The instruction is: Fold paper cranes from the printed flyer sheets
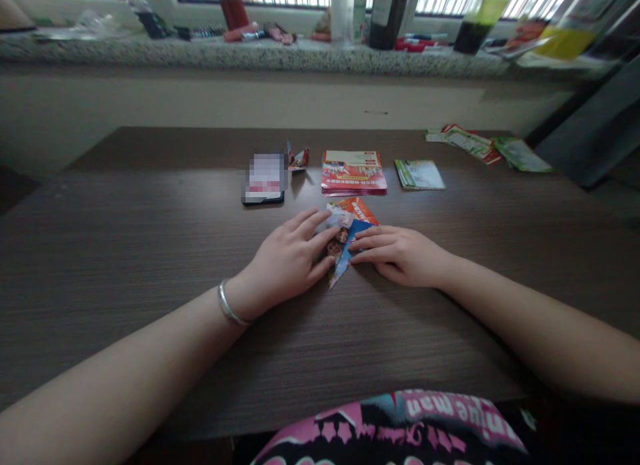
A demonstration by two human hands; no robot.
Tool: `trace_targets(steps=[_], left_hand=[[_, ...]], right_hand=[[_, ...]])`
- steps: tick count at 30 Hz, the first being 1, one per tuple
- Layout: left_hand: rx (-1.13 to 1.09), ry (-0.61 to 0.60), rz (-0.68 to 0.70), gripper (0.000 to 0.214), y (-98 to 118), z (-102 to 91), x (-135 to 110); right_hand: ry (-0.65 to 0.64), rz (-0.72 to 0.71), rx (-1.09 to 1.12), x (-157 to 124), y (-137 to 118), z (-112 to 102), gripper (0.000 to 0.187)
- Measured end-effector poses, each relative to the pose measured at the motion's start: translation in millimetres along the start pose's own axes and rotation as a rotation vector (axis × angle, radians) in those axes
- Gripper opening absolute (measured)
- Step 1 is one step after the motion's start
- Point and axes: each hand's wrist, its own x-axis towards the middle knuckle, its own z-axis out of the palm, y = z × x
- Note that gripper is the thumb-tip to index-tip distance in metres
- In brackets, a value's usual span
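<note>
A folded, colourful printed paper [351,226] lies on the dark wooden table [150,238], creased into a pointed, kite-like shape. My left hand [290,262], with a silver bangle on its wrist, rests flat on the paper's left side, fingers stretched out. My right hand [397,253] presses on the paper's right edge with its fingers extended and close together. Both hands meet over the fold, and the paper's near tip sticks out between them.
Behind the hands lie a stack of red flyers [353,174], a phone [264,179], a small folded paper figure [299,160], a green-and-white leaflet pile [419,174] and more leaflets [470,142] at the far right. Bottles and clutter stand along the stone windowsill [280,52].
</note>
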Motion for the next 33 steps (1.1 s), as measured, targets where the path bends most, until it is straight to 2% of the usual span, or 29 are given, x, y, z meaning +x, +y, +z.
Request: trace_targets(steps=[3, 8, 13, 18, 22, 27, 33], left_hand=[[-0.010, -0.073, 0.035, 0.061, -1.8, 4.5, -1.5], [-0.042, -0.230, -0.017, 0.077, 3.3, 5.7, -0.3], [-0.033, -0.289, -0.042, 0.094, 9.7, 6.0, 0.5], [-0.026, -0.304, -0.051, 0.101, 11.3, 6.2, 0.7], [-0.014, -0.306, -0.049, 0.105, 11.0, 6.4, 0.8], [0.004, -0.309, -0.046, 0.103, 10.1, 8.2, 0.1], [0.015, -0.286, -0.046, 0.098, 8.9, 10.0, -1.7]], right_hand=[[0.011, -0.021, 0.110, -0.2, 2.4, 0.9, 0.036], [0.021, 0.022, 0.238, 1.5, 2.6, 0.9, 0.031], [0.080, 0.170, 0.125, 5.4, 3.0, 4.1, 0.020], [0.044, 0.312, -0.045, 5.5, 5.2, 10.0, 0.049], [0.028, 0.330, -0.039, 4.5, 4.9, 10.9, 0.059], [0.148, 0.343, 0.120, 1.3, 8.7, 9.3, 0.062], [0.359, 0.409, 0.390, -4.0, 15.9, 9.3, 0.050]])
